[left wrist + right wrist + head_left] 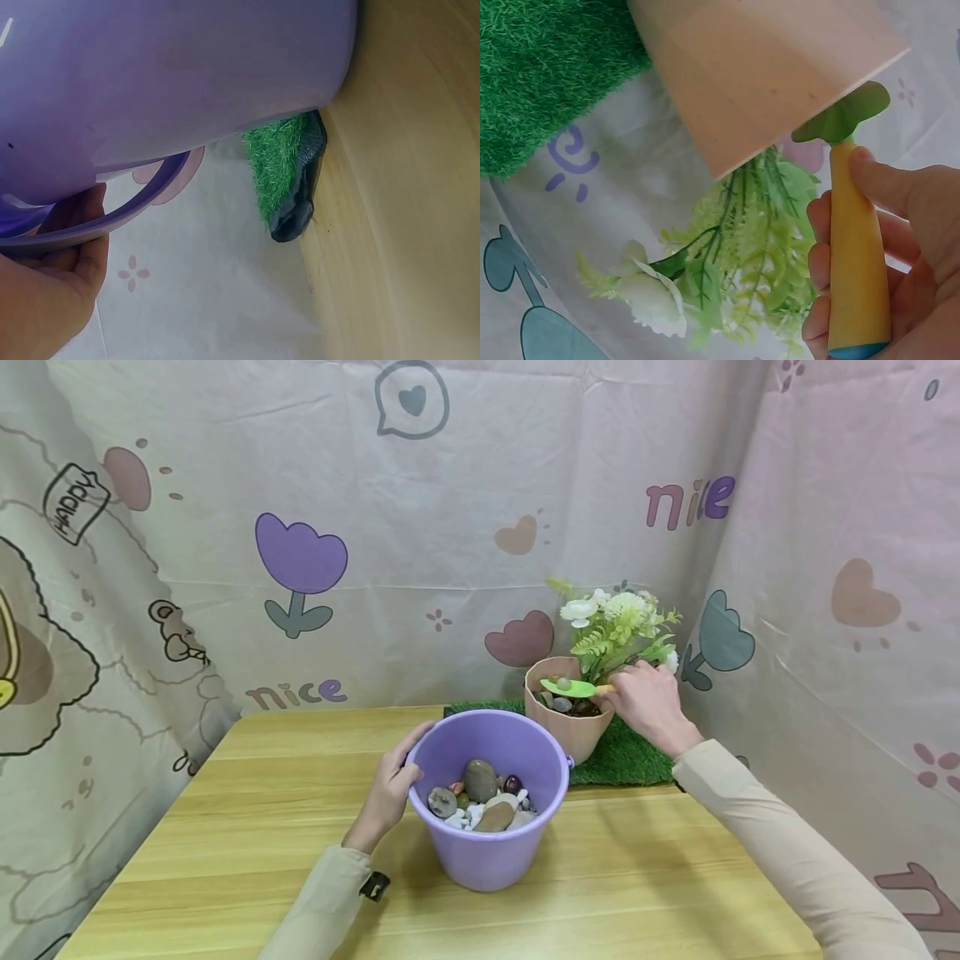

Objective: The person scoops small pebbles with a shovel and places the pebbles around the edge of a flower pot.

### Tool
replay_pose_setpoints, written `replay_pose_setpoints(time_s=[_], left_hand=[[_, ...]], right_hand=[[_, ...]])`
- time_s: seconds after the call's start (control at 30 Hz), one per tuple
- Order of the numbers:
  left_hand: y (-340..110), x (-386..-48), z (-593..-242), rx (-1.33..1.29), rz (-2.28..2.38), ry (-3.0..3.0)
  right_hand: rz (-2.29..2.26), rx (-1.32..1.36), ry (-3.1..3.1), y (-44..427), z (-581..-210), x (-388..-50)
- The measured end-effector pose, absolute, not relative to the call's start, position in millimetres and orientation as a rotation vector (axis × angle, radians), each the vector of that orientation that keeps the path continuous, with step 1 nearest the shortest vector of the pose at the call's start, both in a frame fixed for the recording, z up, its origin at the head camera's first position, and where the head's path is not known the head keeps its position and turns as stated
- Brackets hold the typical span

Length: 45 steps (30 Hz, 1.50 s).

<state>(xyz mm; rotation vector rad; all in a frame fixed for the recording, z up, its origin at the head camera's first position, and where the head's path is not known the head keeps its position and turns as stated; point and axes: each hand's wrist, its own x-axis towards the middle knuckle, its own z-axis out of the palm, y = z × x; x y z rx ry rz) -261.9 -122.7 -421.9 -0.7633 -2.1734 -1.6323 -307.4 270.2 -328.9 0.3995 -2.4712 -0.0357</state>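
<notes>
My left hand grips the rim of a purple bucket, its thumb lying over the edge. Inside the bucket lie several stones in grey, brown and white. In my right hand is a toy trowel with a green blade and a yellow handle, my fingers wrapped round the handle. A small round pebble rests on the blade, which is over the mouth of a pale pink flowerpot. The pot holds dark soil, some stones and white flowers with green leaves.
The flowerpot stands on a green artificial turf mat at the back right of a wooden table. Behind and at both sides hangs a printed cloth. The bucket stands in front of the mat, left of the pot.
</notes>
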Motion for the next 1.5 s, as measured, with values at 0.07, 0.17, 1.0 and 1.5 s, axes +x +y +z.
replay_pose_setpoints(time_s=[0.07, 0.17, 1.0, 1.5], left_hand=[[-122.6, -261.6, -421.7, -0.763, -1.632, -2.175], [-122.5, -261.3, -421.6, -0.765, -1.622, -2.179], [-122.4, -263.4, -422.3, -0.789, -1.636, -2.169], [-123.7, -263.3, -423.4, -0.786, -1.636, -2.177]], right_hand=[[-0.059, 0.404, -2.466, 271.2, -331.0, -310.9], [-0.091, 0.402, -2.484, 270.8, -332.1, -315.6], [-0.127, 0.358, -2.536, 266.0, -324.8, -321.4], [-0.008, 0.394, -2.445, 267.7, -331.7, -313.6]])
